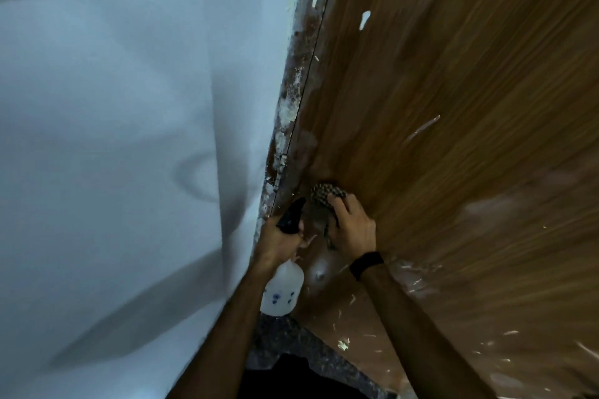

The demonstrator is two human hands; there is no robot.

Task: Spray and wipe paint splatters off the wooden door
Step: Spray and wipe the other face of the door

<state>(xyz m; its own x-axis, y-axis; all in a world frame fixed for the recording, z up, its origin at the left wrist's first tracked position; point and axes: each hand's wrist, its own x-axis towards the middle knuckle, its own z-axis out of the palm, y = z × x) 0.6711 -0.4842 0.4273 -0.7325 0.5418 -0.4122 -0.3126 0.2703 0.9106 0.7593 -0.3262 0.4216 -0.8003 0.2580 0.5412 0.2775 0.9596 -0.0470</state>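
The wooden door (453, 107) fills the right half of the view, streaked with white paint splatters (364, 19). My left hand (280, 238) grips the neck of a clear spray bottle (282, 290) with a black trigger head, its nozzle pointing up toward the door edge. My right hand (351, 227) presses a dark checked cloth (324, 199) against the door near its left edge, fingers curled over the cloth. A black band sits on my right wrist.
The door frame (291, 100) left of the door is rough, brown and crusted with white paint. A pale white wall (113, 139) takes the left half. A speckled grey floor (285, 334) shows below between my forearms.
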